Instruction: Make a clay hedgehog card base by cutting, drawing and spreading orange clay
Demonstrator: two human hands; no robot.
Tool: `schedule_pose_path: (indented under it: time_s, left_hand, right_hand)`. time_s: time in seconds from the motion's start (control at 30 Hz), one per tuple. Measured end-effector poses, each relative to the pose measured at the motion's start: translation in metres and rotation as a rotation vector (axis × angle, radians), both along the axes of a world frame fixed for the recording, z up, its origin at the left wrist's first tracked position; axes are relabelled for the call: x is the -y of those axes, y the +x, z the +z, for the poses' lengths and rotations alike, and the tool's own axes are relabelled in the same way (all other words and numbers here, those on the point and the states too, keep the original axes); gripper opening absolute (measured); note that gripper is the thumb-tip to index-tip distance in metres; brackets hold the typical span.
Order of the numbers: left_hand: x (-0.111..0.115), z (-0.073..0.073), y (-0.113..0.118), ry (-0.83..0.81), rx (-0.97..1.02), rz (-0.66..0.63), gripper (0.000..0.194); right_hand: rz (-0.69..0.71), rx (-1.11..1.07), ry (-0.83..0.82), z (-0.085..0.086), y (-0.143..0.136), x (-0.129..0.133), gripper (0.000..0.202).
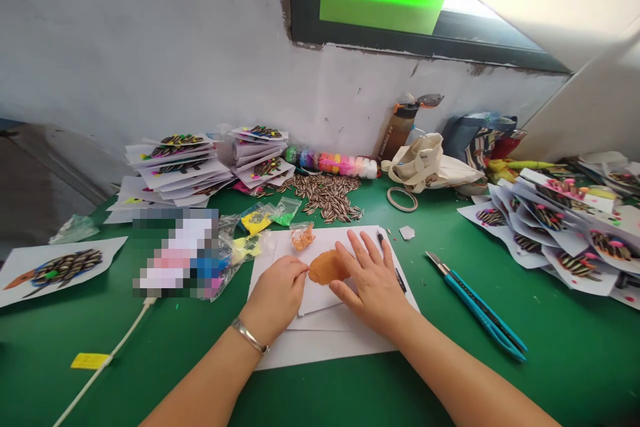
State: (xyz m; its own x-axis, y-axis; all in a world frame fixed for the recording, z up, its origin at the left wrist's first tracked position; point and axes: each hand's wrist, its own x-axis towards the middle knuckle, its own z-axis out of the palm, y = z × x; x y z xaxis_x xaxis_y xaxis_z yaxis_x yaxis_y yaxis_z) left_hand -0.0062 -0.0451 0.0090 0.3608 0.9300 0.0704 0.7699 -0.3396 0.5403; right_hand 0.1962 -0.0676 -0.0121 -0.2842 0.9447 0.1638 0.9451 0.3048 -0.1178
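A flat oval of orange-brown clay [324, 267] lies on white paper [320, 307] in front of me. At its left edge, the thumb and forefinger of my left hand [276, 297] pinch the clay's rim. My right hand [373, 280] is open, its fingers spread, with the thumb and forefinger at the right side of the oval and covering part of it. Just above sits a small plastic bag with orange clay [303, 237]. A black pen [401, 280] lies on the paper, partly hidden by my right hand.
A blue utility knife [480, 310] lies to the right. Striped sunflower seeds [330, 197], bags of coloured clay [255, 221] and a tape roll [402, 199] are behind the paper. Stacked seed pictures [180, 170] stand left, others [555, 213] right. A white cable [113, 353] crosses the left.
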Motion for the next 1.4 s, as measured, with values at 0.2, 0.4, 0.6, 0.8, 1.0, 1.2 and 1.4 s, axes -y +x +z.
schedule_pose_path:
  time_s: [0.2, 0.4, 0.6, 0.8, 1.0, 1.2, 1.4]
  left_hand:
    - [0.001, 0.0, 0.0, 0.002, -0.017, 0.005, 0.03]
    - [0.001, 0.0, 0.0, 0.016, -0.017, 0.004, 0.03]
    - [0.001, 0.0, 0.0, 0.021, -0.021, 0.006, 0.03]
    - [0.001, -0.002, 0.0, 0.033, -0.011, 0.0, 0.03]
    - [0.002, -0.005, 0.0, 0.072, 0.005, -0.019, 0.031]
    - [0.005, -0.005, 0.002, 0.279, 0.015, -0.058, 0.031]
    - [0.005, -0.015, 0.003, 0.192, -0.12, -0.145, 0.053]
  right_hand:
    - [-0.012, -0.007, -0.036, -0.003, 0.002, -0.003, 0.062]
    - [-0.037, -0.014, -0.017, -0.003, 0.0, -0.004, 0.062]
    - [-0.013, 0.003, -0.033, -0.003, -0.003, -0.006, 0.06]
    - [-0.06, -0.124, -0.082, 0.002, 0.018, -0.006, 0.059]
    - [0.083, -0.168, -0.12, 0.003, 0.047, 0.001, 0.053]
    - [0.15, -0.122, -0.01, 0.016, 0.047, -0.012, 0.049]
    - [0.247, -0.151, -0.085, 0.02, 0.04, -0.029, 0.056]
